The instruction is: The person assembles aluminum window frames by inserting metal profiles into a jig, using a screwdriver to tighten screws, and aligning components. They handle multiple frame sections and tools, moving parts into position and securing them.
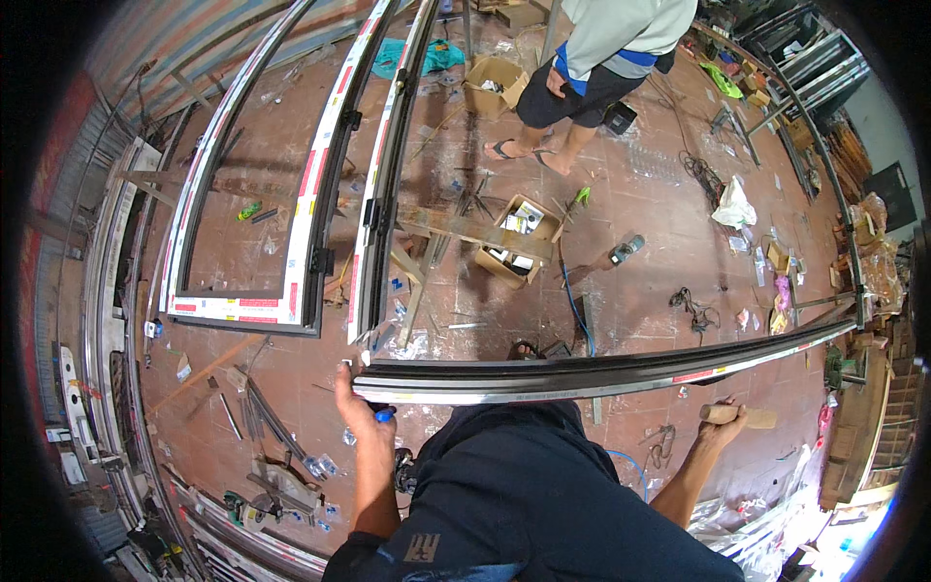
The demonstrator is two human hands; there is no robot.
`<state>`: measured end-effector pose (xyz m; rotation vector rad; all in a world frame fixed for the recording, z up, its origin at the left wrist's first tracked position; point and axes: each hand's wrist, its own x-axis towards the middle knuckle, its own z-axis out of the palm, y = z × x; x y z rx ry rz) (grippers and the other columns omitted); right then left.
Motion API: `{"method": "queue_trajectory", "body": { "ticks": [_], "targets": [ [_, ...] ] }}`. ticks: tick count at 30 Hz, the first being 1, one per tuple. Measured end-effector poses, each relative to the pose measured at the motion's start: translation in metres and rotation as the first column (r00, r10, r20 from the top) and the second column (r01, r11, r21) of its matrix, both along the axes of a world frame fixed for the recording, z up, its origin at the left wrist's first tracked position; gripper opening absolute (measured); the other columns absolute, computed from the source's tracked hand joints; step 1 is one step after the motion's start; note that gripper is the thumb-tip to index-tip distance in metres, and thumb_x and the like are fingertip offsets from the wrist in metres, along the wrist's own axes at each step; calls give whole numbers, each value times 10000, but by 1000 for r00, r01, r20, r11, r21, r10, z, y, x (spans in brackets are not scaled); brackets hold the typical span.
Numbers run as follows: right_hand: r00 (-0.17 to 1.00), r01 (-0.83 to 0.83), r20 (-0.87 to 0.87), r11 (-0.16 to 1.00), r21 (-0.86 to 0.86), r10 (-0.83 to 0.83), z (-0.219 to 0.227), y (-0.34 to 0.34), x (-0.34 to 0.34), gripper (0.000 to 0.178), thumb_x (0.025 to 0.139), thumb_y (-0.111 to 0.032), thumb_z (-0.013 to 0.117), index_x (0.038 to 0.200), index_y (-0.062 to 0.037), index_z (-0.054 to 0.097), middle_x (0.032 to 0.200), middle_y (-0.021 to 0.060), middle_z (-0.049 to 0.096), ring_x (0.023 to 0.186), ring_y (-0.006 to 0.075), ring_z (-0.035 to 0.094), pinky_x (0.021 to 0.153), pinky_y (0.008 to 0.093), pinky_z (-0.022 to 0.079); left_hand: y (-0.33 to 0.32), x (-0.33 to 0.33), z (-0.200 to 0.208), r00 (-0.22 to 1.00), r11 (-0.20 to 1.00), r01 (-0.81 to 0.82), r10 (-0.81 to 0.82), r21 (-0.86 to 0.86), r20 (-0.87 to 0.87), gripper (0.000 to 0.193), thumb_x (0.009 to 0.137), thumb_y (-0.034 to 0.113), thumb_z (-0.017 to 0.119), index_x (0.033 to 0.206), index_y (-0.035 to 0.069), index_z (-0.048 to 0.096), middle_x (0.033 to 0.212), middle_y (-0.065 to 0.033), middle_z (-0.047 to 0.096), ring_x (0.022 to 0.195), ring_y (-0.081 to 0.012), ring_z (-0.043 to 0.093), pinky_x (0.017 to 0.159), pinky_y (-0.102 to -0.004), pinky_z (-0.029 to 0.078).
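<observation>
A long dark metal profile (582, 373) with white protective film runs across in front of my waist, part of a large frame that extends away on the right. My left hand (365, 405) grips its left end, thumb up at the corner and other fingers hidden beneath. Something small and blue (385, 415) shows beside that hand. My right hand (722, 425) is closed round a short, tan piece of wood (756, 417), just on the near side of the profile and apart from it. Close past the left end, an upright dark rail (376, 218) comes down to the corner.
Another filmed frame (238, 308) stands at left. A person (582, 82) in shorts and sandals stands beyond the profile. Cardboard boxes (543, 225), a wooden trestle beam (456, 225), a blue hose (574, 301) and cables lie around on the tiled floor (679, 262). Metal profiles (112, 291) line the left wall.
</observation>
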<state>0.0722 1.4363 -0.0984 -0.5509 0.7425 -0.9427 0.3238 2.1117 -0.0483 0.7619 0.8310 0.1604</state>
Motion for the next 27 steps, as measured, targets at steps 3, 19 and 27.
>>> {"method": "queue_trajectory", "body": {
  "ticks": [3, 19, 27],
  "targets": [
    [997, -40, -71, 999, 10, 40, -12, 7, 5, 347, 954, -254, 653, 1201, -27, 566, 1096, 166, 689, 804, 202, 691, 730, 328, 630, 2, 10, 10, 997, 996, 76, -75, -54, 32, 423, 976, 444, 611, 1131, 52, 647, 974, -138, 721, 867, -289, 712, 802, -449, 586],
    [981, 182, -75, 981, 71, -177, 2, 43, 63, 584, 910, -415, 619, 1318, -3, 552, 1152, 153, 677, 1052, 306, 659, 930, 430, 551, 37, 83, 33, 953, 912, 233, -283, 338, 106, 523, 1031, 444, 504, 1327, 30, 627, 1245, -165, 707, 1099, -347, 700, 985, -543, 567],
    [984, 175, 36, 983, -51, -173, 57, 59, 44, 595, 976, -401, 554, 1403, 8, 488, 1259, 161, 641, 1134, 311, 639, 1000, 428, 522, 4, 62, 40, 993, 927, 66, -97, 370, 66, 628, 1000, 503, 498, 1390, 18, 582, 1329, -213, 662, 1174, -415, 662, 1051, -600, 516]
  ]
}}
